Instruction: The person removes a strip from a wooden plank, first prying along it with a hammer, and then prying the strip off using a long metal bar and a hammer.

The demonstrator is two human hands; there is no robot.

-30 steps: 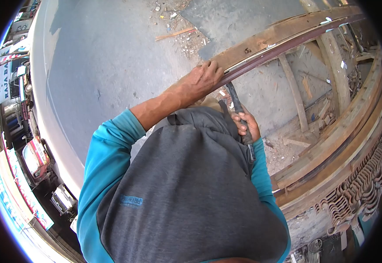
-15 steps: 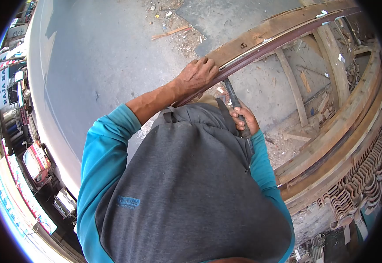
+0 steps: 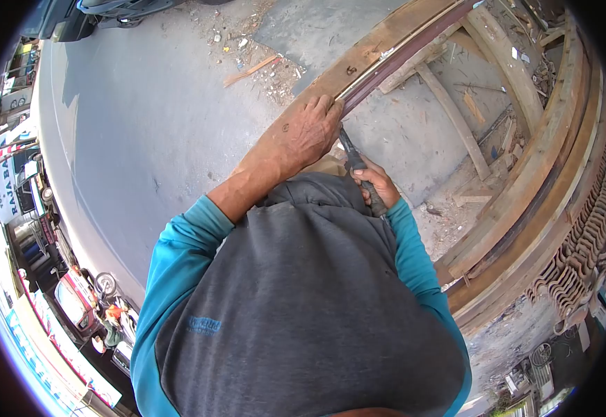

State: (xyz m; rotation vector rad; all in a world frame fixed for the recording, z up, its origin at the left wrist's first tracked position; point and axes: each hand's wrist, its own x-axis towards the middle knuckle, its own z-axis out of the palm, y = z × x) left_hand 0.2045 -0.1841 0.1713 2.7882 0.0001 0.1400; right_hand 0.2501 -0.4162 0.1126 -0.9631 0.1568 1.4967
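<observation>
My left hand point(image 3: 310, 132) lies over a long brown wooden plank point(image 3: 365, 59), its fingers curled at the maroon-painted edge strip point(image 3: 414, 54). In my right hand point(image 3: 379, 181) is a dark tool with a narrow shaft point(image 3: 351, 154), gripped low by its thicker end. The shaft points up toward the underside of the plank, near my left fingertips. Its upper end is hidden by the plank and my left hand, so its kind cannot be made out.
Curved timbers point(image 3: 518, 222) run along the right, beside stacked roof tiles point(image 3: 581, 257). A loose wooden piece point(image 3: 456, 118) and debris lie on the ground beyond the plank. Parked vehicles point(image 3: 73, 299) line the left side, and another vehicle point(image 3: 122, 8) is at the top left.
The view has shifted, bringing a vehicle in at the top left. My left hand lies flatter across the plank, and my right hand with the tool is closer to it.
</observation>
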